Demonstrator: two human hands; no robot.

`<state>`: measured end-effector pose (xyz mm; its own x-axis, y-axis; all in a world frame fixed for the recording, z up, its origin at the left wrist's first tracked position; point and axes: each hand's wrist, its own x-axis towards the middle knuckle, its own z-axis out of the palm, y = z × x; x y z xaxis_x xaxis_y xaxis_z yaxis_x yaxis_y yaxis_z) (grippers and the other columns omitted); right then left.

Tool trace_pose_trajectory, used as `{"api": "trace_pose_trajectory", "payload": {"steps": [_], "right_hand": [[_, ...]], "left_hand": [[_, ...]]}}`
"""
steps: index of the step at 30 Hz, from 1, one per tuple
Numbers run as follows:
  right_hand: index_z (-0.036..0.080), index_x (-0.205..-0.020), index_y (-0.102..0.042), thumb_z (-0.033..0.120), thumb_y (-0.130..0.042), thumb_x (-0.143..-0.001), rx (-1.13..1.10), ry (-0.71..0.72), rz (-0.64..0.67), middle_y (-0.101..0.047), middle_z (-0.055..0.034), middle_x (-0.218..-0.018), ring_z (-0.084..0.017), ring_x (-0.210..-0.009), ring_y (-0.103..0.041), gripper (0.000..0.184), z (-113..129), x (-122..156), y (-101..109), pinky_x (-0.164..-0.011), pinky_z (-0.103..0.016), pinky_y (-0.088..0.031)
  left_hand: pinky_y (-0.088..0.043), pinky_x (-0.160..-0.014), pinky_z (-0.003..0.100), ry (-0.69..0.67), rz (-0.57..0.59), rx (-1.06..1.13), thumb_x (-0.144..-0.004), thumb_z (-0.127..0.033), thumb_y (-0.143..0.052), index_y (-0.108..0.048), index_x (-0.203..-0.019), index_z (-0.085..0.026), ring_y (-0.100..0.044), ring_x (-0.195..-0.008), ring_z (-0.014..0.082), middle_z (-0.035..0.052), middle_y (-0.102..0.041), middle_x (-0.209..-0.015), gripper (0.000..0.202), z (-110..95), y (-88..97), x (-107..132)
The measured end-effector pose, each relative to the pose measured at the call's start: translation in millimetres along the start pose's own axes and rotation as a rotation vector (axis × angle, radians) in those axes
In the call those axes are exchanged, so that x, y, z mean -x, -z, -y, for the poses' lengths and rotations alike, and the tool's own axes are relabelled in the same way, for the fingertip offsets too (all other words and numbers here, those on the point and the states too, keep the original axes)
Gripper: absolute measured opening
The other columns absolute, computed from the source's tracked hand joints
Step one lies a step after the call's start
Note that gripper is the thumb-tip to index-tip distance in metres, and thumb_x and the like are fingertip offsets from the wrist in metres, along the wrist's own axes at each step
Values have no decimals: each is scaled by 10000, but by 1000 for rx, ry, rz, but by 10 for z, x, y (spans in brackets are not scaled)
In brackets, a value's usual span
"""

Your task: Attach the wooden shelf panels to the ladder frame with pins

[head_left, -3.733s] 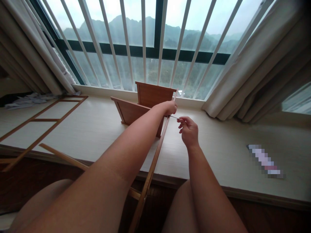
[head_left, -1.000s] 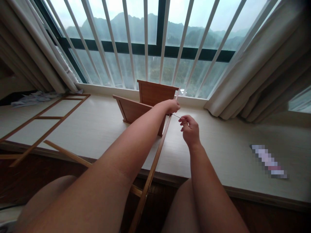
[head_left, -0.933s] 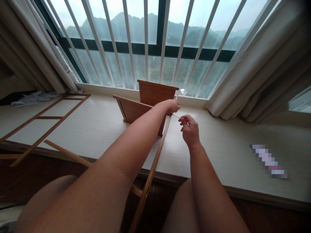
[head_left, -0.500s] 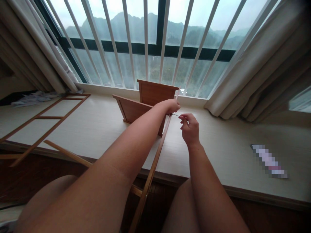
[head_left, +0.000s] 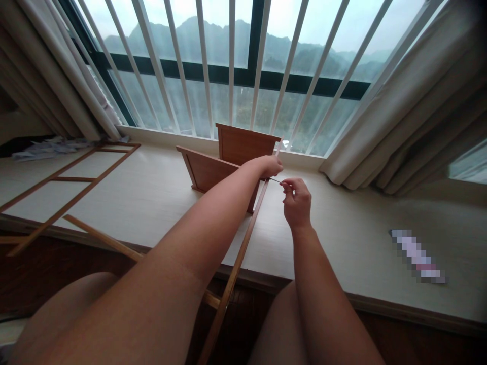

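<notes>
My left hand [head_left: 271, 166] is closed round a long thin wooden rail [head_left: 238, 261] that slants from my lap up to the window bars. It grips the rail beside two brown wooden panels [head_left: 208, 173] standing on edge on the pale window ledge [head_left: 160, 197]. Just to the right, my right hand [head_left: 296, 202] pinches a thin metal tool [head_left: 275, 180] whose tip points at the rail by my left fist.
A wooden ladder-like frame [head_left: 68, 178] lies flat on the ledge at the left, and another loose rail [head_left: 102, 240] crosses the ledge's front edge. A blurred flat object [head_left: 417, 256] lies at the right. Curtains [head_left: 411, 106] hang on both sides; white window bars [head_left: 229, 66] stand behind.
Hardly anything: my right hand has edged slightly up and left, closer to the rail. My left hand keeps its grip in the same place.
</notes>
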<state>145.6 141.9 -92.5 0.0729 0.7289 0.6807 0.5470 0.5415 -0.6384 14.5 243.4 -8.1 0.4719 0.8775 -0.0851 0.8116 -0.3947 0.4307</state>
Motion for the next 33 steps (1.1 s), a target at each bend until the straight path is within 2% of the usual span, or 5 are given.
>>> {"api": "trace_pose_trajectory", "payload": {"steps": [7,13,18,28,33], "right_hand": [[225,-930,-648,359,-467,-986,-11,20,-14,-621,-63,-977,-206,-879,-586,232,43,-1,3,-724,-346,-502],[203,-866,-645,326,-499,-969,26,76,-20,-612,-47,-890,-194,-835,-580,217,-15,-1,-5,-741,-350,-495],[209,-903,-659,343,-497,-973,-1,62,-23,-617,-53,-936,-192,-845,-583,222,-9,-5,-13,-705,-342,-513],[207,-933,-648,381,-502,-967,-139,-61,-60,-630,-42,-988,-138,-714,-561,230,-11,14,-104,-592,-280,-500],[211,-949,-645,392,-559,-937,-165,-149,-81,-616,6,-784,-104,-556,-509,200,-5,23,-102,-512,-244,-437]], "left_hand": [[-471,-656,262,23,-3,9,-837,-215,-483,-723,-901,-131,-589,-689,170,87,-676,-804,263,-74,29,93],[-486,-678,261,29,19,14,-849,-211,-479,-727,-940,-120,-592,-695,167,94,-683,-849,279,-125,67,169],[-485,-681,246,35,26,6,-856,-203,-468,-725,-965,-118,-600,-710,163,98,-695,-888,292,-138,79,178],[-479,-663,265,26,26,12,-840,-215,-489,-733,-937,-116,-594,-681,167,95,-691,-860,281,-124,71,140],[-478,-645,261,40,37,20,-870,-182,-446,-719,-981,-93,-576,-641,149,96,-680,-845,308,-149,80,179]]}}
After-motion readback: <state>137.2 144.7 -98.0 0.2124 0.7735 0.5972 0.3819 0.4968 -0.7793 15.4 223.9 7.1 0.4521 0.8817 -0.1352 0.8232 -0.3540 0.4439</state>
